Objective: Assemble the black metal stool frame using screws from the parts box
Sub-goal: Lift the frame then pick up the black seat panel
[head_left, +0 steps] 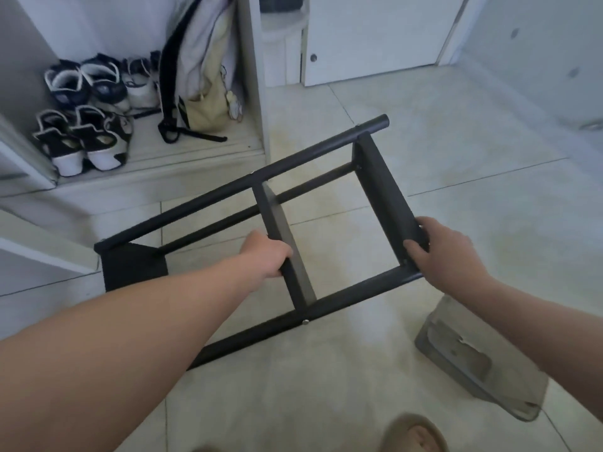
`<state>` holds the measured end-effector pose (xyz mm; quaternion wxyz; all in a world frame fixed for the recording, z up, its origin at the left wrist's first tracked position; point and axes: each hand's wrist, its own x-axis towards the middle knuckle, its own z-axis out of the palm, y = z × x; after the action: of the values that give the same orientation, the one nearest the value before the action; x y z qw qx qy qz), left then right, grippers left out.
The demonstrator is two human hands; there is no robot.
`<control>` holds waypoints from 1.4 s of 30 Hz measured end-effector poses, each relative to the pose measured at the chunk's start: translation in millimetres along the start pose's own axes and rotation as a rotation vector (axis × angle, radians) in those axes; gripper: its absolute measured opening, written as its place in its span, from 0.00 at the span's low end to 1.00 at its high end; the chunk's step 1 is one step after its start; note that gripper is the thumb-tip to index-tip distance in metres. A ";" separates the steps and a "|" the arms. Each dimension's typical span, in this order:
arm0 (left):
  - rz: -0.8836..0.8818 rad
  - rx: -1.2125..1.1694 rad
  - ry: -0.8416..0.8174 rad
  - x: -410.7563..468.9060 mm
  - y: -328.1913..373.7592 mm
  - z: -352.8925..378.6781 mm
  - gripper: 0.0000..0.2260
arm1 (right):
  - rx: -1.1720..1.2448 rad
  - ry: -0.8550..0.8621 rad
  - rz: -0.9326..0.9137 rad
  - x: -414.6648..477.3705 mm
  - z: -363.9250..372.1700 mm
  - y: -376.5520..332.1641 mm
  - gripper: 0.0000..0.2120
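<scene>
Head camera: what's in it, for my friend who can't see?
Two hands hold a black stool frame over a tiled floor: left hand on the middle crossbar, right hand on the end bar. Shoes behind.

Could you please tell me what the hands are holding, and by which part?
Both hold the black stool frame: the left hand grips the middle crossbar, the right hand the end crossbar.

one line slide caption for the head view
Left hand grips the middle crossbar, right hand the end crossbar of the black stool frame.
</scene>
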<state>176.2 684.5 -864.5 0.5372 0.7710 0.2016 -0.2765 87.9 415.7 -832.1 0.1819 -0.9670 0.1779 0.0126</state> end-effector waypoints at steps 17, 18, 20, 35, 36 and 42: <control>0.091 -0.765 -0.198 -55.1 89.3 34.3 0.10 | -0.375 0.871 -0.637 8.9 -190.5 -73.4 0.18; 0.087 -0.783 -0.233 -53.6 91.4 41.2 0.09 | -0.408 0.919 -0.662 12.9 -195.4 -75.5 0.17; 0.076 -0.824 -0.285 -49.5 92.8 55.0 0.09 | -0.464 0.990 -0.722 21.0 -201.3 -76.6 0.17; -0.078 -0.744 -0.296 -21.8 89.2 108.5 0.13 | -0.529 1.062 -0.826 43.9 -181.1 -39.7 0.17; -0.085 -0.728 -0.290 -22.7 88.6 108.2 0.12 | -0.529 1.063 -0.823 41.4 -179.6 -37.0 0.17; -0.096 -0.592 -0.290 -39.4 80.4 98.8 0.13 | -0.559 1.006 -0.806 18.1 -160.7 -31.8 0.22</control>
<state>174.1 563.7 -808.2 0.7473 0.5237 0.2307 -0.3377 109.4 380.0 -672.6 -0.1874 -0.8566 -0.1416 -0.4594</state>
